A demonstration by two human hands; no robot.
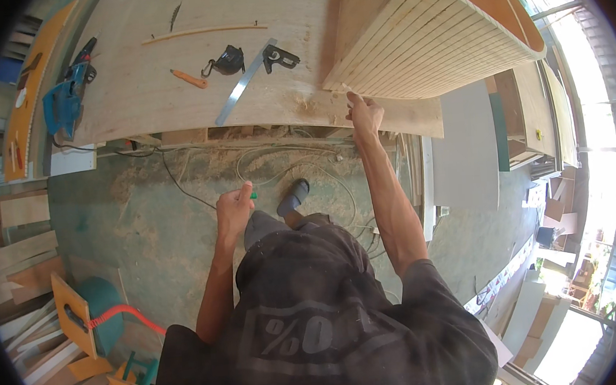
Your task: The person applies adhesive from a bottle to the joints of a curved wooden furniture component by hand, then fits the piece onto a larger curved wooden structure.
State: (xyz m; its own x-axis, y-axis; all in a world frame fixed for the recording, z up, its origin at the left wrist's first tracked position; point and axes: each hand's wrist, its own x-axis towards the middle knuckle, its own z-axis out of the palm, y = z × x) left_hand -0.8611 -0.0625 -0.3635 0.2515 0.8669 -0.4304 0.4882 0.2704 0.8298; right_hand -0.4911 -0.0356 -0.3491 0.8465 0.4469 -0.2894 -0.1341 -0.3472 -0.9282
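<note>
My left hand [234,209] hangs in front of the workbench [127,105], closed around a small item with a green end [253,195]; the rest of that item is hidden in the fingers. Stretched forward, my right hand [365,114] is at the near lower corner of a wooden piece with a kerfed, grooved side [426,42]. Its fingers are pinched together by that corner, and what they hold, if anything, is too small to make out. The grooved piece rests on the right part of the bench, with a curved end at the far right.
On the bench lie a combination square [246,81], a black tape measure [229,60], an orange-handled tool [189,78] and a thin wooden strip [205,32]. A blue power tool [62,103] stands at the left. Cables [332,183] loop across the floor near my foot. Boards [30,250] are stacked at left.
</note>
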